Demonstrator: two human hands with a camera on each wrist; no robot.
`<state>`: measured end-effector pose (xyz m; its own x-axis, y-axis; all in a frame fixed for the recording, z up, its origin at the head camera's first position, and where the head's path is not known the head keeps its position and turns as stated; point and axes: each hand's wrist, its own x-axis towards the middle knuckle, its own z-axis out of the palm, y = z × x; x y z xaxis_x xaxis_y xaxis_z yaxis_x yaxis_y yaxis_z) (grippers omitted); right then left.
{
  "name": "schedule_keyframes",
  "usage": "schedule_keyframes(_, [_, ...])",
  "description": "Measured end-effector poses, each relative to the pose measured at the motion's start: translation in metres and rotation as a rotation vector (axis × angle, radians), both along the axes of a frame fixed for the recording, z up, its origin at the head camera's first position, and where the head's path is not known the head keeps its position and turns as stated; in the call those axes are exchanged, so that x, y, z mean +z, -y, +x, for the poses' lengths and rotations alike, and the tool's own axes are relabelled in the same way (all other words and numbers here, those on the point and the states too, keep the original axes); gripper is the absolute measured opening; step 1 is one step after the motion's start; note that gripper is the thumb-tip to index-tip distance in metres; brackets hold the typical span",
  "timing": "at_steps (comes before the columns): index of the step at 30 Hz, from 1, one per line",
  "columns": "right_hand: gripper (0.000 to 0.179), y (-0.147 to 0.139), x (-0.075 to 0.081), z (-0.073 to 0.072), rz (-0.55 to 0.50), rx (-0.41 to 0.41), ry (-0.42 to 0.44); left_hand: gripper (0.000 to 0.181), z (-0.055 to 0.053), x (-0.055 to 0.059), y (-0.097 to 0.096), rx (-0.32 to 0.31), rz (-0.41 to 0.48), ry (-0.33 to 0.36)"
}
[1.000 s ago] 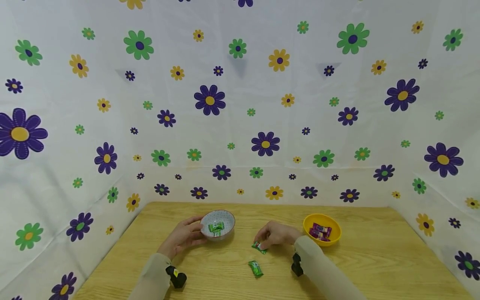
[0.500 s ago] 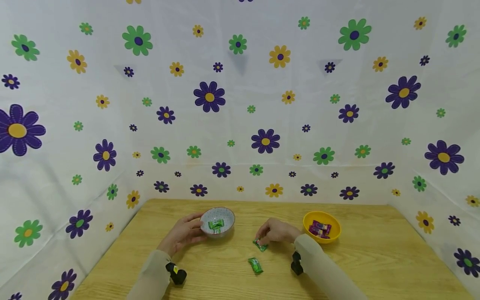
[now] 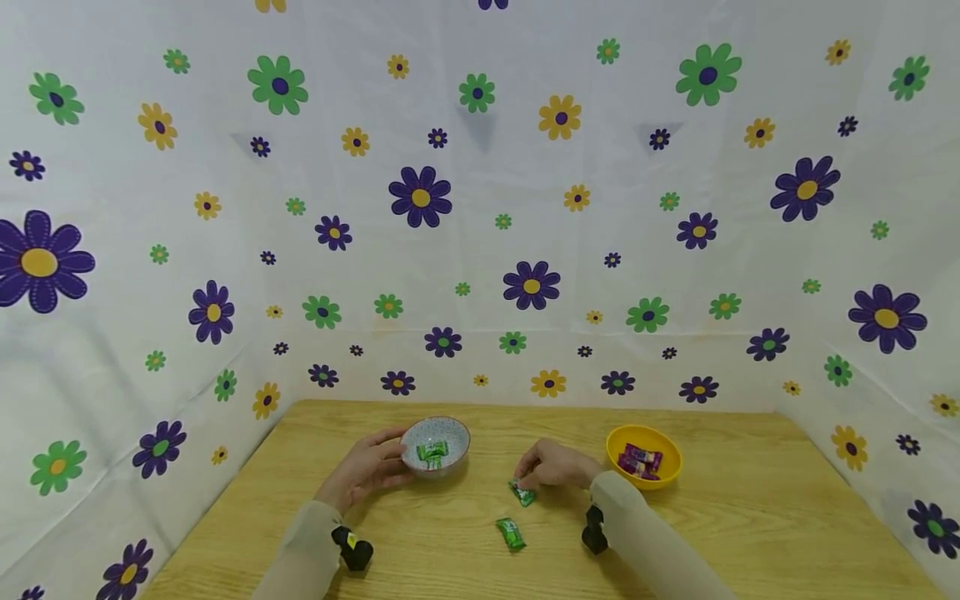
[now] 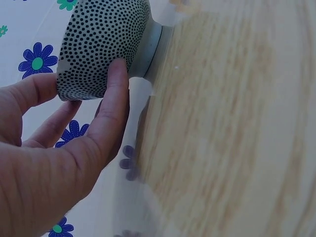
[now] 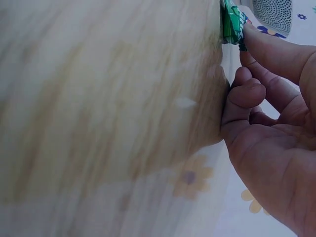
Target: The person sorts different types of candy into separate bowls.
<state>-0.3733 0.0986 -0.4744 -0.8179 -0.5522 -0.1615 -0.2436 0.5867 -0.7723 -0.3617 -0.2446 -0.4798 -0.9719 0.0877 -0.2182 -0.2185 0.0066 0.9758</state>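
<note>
My left hand [image 3: 367,468] holds the left side of a speckled grey-white bowl [image 3: 453,440]. In the left wrist view, the thumb of the hand [image 4: 74,153] lies along the dotted outer wall of the bowl [image 4: 103,44], other fingers reaching its rim. Inside the bowl are green-wrapped candies [image 3: 432,454]. My right hand [image 3: 553,467] pinches another green-wrapped candy [image 3: 523,493] low over the table; in the right wrist view, the thumb and index finger of the hand [image 5: 276,108] are at the candy's wrapper [image 5: 233,22]. A loose green candy [image 3: 512,534] lies nearer to me.
Behind my right wrist, a yellow bowl [image 3: 671,442] contains purple-wrapped candies [image 3: 639,461]. The wooden table [image 3: 765,517] is enclosed by a white cloth [image 3: 480,250] printed with flowers. Each wrist wears a small black device, such as the right one [image 3: 595,530].
The candy at my right fingertips has turned slightly and shifted a little to the right, along with the hand. My left hand and both bowls stay in place.
</note>
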Motion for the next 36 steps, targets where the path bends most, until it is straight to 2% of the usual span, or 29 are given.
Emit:
schedule_keyframes(14, [0.01,-0.004,-0.001,-0.001,-0.082,-0.049,0.023,0.05,-0.002,0.002,0.002,-0.043,0.017,-0.015])
schedule_keyframes(24, [0.016,-0.006,-0.006,-0.003,-0.189,-0.075,0.061,0.047,0.002,-0.001,-0.001,0.0,0.014,-0.007])
schedule_keyframes(31, [0.019,-0.004,-0.011,-0.007,-0.282,-0.072,0.104,0.047,0.001,-0.003,0.0,-0.016,0.014,-0.021])
schedule_keyframes(36, [0.02,-0.001,-0.01,-0.006,-0.325,-0.094,0.145,0.048,0.0,-0.003,0.002,-0.02,0.015,-0.026])
